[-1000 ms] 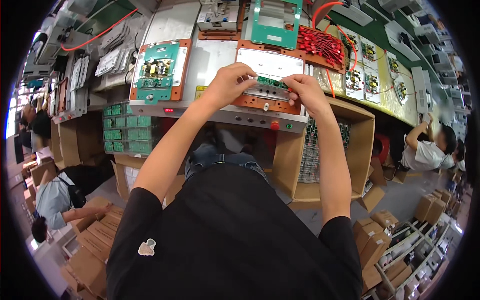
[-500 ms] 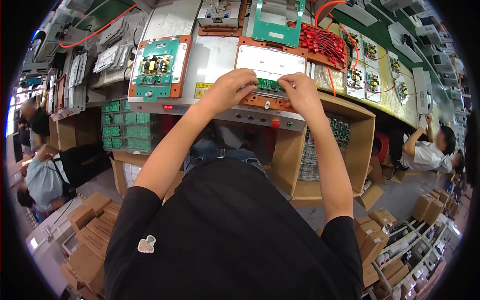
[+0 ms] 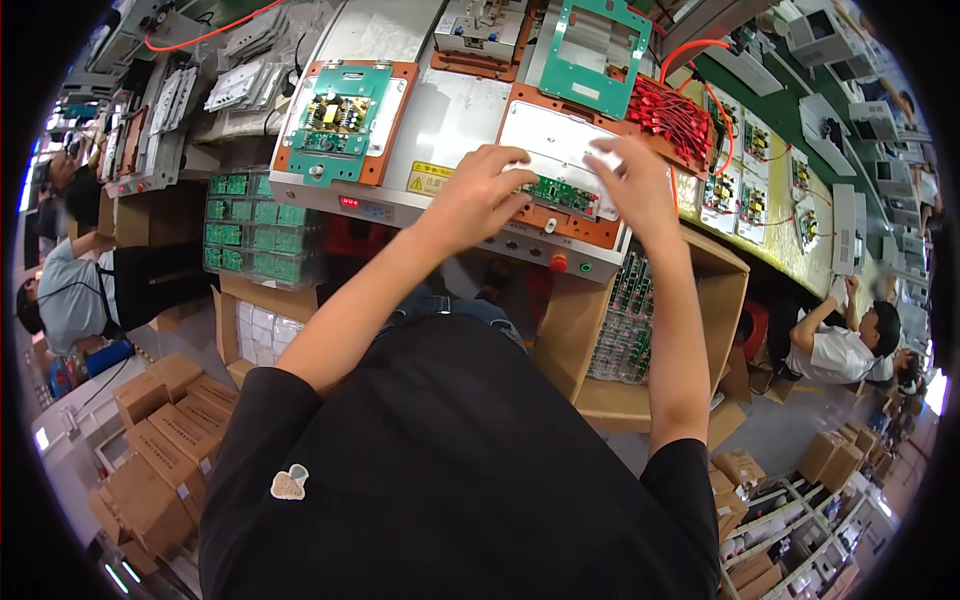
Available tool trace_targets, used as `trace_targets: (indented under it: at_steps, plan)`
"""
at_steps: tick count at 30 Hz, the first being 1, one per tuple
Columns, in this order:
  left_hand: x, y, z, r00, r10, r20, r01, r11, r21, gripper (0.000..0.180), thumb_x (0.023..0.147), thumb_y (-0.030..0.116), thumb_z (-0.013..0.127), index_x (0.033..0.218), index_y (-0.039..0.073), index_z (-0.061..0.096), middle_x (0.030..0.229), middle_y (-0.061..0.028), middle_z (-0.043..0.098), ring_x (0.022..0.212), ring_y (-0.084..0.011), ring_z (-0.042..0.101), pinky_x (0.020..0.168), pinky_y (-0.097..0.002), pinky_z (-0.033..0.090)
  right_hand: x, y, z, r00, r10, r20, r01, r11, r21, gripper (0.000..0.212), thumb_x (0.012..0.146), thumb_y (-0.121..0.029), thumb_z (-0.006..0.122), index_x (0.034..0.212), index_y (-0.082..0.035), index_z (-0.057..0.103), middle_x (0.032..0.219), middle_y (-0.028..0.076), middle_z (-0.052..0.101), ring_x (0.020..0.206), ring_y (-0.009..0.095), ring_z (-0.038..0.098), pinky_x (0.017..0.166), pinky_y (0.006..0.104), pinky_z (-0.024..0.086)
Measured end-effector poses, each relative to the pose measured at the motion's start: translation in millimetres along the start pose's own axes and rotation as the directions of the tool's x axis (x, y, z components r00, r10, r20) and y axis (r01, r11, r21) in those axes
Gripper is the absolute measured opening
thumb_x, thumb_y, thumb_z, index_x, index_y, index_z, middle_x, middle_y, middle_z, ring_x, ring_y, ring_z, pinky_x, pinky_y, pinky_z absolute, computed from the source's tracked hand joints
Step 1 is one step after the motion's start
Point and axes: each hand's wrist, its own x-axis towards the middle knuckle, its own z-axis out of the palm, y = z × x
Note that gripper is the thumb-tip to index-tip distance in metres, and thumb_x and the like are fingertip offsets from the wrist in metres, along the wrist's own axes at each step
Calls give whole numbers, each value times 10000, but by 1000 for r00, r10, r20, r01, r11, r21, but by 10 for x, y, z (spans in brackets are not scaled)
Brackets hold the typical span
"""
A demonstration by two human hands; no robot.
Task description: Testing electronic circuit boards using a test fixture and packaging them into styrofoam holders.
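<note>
A narrow green circuit board (image 3: 562, 193) lies along the near side of a fixture, in front of its white plate (image 3: 545, 130) and within an orange-brown base (image 3: 585, 228). At the board's left end is my left hand (image 3: 478, 198), its thumb and forefinger parted; whether a fingertip touches the board I cannot tell. My right hand (image 3: 638, 185) hovers over the right end, slightly blurred, fingers spread and holding nothing. Behind the plate, the fixture's green frame (image 3: 590, 90) stands raised. A second fixture on the left has its green frame (image 3: 350, 85) down around a populated circuit board (image 3: 333, 115).
Red-wired connectors (image 3: 665, 110) crowd the back right, beside white plates with boards (image 3: 755, 140). A red button (image 3: 559, 262) sits on the machine's front edge. Below right stands a cardboard box (image 3: 715, 290) of boards; stacked trays of green boards (image 3: 262, 225) are at left. Other people sit on both sides.
My right hand has let go of the board's right end and lifted away, its fingers spreading. The left fingers have opened at the left end. The whole view has shifted slightly.
</note>
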Motion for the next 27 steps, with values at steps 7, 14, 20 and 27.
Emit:
trace_targets:
  at_steps: [7, 14, 20, 27]
  plan:
    - [-313, 369, 460, 989, -131, -72, 131, 991, 2, 200, 778, 147, 787, 926, 67, 679, 898, -55, 586, 847, -259, 570, 750, -373, 414, 1767, 431, -255, 772, -485, -411, 294, 845, -446, 396, 890, -231, 707, 1232, -43, 640, 1166, 160, 660, 1134, 329, 606, 955, 425, 469]
    - [-409, 349, 463, 981, -139, -134, 148, 987, 60, 177, 768, 146, 800, 866, 55, 684, 896, -58, 616, 852, -243, 589, 732, -365, 429, 962, -285, -624, 829, -418, -372, 406, 907, -114, 364, 863, -56, 709, 1220, -33, 644, 1137, 138, 683, 1013, 282, 662, 907, 370, 509]
    - [-505, 357, 201, 995, -14, -94, 14, 1000, 9, 167, 771, 154, 809, 855, 74, 688, 820, -39, 601, 788, -226, 591, 704, -348, 427, -914, -63, 209, 882, -423, -209, 413, 906, -89, 275, 774, 80, 655, 1014, -38, 723, 1059, 135, 712, 1046, 304, 670, 943, 442, 505]
    - [-199, 295, 340, 985, -169, 47, 169, 986, -9, 219, 788, 139, 766, 958, 38, 673, 934, -141, 623, 926, -320, 615, 823, -420, 487, -1212, 59, 641, 937, -311, -161, 285, 944, -168, 327, 779, 71, 601, 1069, -40, 704, 1243, 113, 675, 1234, 292, 603, 1122, 479, 395]
